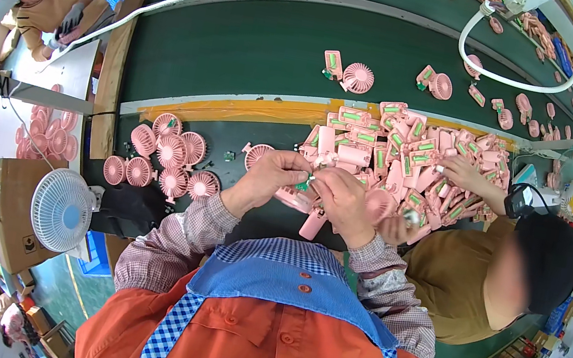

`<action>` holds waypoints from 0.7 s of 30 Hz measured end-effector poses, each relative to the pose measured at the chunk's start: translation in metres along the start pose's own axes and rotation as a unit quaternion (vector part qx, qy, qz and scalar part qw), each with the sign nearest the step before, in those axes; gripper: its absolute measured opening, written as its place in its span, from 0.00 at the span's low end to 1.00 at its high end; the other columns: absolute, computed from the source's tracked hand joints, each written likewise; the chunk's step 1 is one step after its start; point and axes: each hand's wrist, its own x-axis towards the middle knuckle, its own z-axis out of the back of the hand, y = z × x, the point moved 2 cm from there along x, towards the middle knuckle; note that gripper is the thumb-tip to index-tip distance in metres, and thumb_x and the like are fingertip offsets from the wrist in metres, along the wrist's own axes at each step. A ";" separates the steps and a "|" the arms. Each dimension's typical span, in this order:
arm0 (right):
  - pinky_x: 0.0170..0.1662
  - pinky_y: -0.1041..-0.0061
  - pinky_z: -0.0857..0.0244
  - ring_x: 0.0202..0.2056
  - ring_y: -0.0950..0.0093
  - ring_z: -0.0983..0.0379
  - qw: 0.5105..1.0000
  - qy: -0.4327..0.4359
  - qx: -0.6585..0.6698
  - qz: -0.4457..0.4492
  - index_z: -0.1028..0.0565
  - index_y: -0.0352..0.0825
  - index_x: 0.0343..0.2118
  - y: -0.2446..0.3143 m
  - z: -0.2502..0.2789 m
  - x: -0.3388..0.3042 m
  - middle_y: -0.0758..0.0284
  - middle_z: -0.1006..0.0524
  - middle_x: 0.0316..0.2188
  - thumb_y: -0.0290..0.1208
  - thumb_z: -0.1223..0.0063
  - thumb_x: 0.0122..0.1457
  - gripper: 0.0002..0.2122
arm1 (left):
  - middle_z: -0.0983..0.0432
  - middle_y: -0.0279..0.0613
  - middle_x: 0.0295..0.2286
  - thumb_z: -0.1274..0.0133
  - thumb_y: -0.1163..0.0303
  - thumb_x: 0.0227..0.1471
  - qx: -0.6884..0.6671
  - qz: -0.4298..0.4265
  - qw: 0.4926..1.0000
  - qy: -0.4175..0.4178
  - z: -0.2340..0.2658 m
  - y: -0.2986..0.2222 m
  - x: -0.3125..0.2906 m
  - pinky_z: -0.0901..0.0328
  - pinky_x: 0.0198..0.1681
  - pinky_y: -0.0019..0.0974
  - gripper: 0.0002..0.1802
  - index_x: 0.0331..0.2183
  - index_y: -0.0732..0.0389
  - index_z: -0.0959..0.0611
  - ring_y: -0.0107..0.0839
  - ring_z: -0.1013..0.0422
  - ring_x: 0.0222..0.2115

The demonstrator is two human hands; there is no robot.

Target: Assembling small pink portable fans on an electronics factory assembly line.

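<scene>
With the clock centred on the two hands and twelve pointing away from the person, the left hand (270, 178) comes in from seven and the right hand (345, 202) from five. Their fingertips meet just above the near work surface, thumb and forefinger of each drawn together in a pinch on a small green piece (303, 183); it is tiny and partly covered, so the exact hold is hard to make out, though both hands seem to grip it. Just below the fingers lies a pink part (293, 198), and a pink handle (313, 224) points toward six, near the right hand. At ten, right beside the left hand, sits a pink fan head (255, 155); farther out at nine is a loose cluster of fan heads (171, 151). A heap of pink handle shells (412, 159), many showing green inside, spreads from one to three. At four a co-worker (457, 274) in a black cap reaches into that heap. The dark green belt (249, 42) crosses at twelve, carrying a fan head with its handle (358, 78). A white desk fan (62, 210) stands at eight, and another person (56, 8) sits at ten.
</scene>
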 end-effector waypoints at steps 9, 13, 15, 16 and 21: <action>0.28 0.71 0.32 0.27 0.65 0.27 0.998 -0.031 -0.054 0.000 0.29 0.32 0.27 0.002 0.001 0.001 0.62 0.27 0.24 0.20 0.46 0.42 0.07 | 0.25 0.38 0.30 0.52 0.85 0.47 0.017 -0.049 0.998 -0.018 -0.005 -0.010 -0.003 0.34 0.36 0.25 0.11 0.36 0.69 0.23 0.23 0.29 0.30; 0.26 0.71 0.33 0.25 0.65 0.28 0.997 -0.004 -0.067 -0.032 0.30 0.32 0.26 0.002 0.002 0.001 0.62 0.28 0.23 0.21 0.45 0.41 0.08 | 0.25 0.37 0.29 0.51 0.85 0.46 0.044 -0.057 0.997 -0.038 -0.007 -0.015 -0.006 0.35 0.35 0.24 0.09 0.34 0.68 0.24 0.21 0.30 0.30; 0.25 0.70 0.34 0.25 0.65 0.28 0.997 -0.002 -0.070 -0.033 0.31 0.32 0.26 0.001 0.000 0.001 0.62 0.28 0.22 0.21 0.45 0.41 0.09 | 0.25 0.36 0.29 0.51 0.85 0.46 0.031 -0.066 0.997 -0.039 -0.006 -0.012 -0.005 0.35 0.35 0.24 0.09 0.34 0.68 0.24 0.21 0.30 0.29; 0.25 0.70 0.34 0.24 0.65 0.28 0.997 0.000 -0.075 -0.034 0.31 0.33 0.26 0.000 -0.001 0.001 0.62 0.28 0.22 0.21 0.45 0.41 0.09 | 0.26 0.36 0.29 0.51 0.84 0.46 0.018 -0.076 0.996 -0.039 -0.005 -0.011 -0.005 0.35 0.34 0.23 0.09 0.34 0.68 0.24 0.21 0.30 0.29; 0.25 0.69 0.34 0.23 0.65 0.29 0.996 0.005 -0.084 -0.035 0.32 0.33 0.26 -0.002 -0.006 0.000 0.63 0.28 0.21 0.22 0.45 0.41 0.08 | 0.26 0.37 0.29 0.51 0.85 0.46 0.016 -0.070 0.997 -0.026 -0.005 -0.010 -0.005 0.35 0.34 0.23 0.09 0.34 0.68 0.24 0.21 0.30 0.29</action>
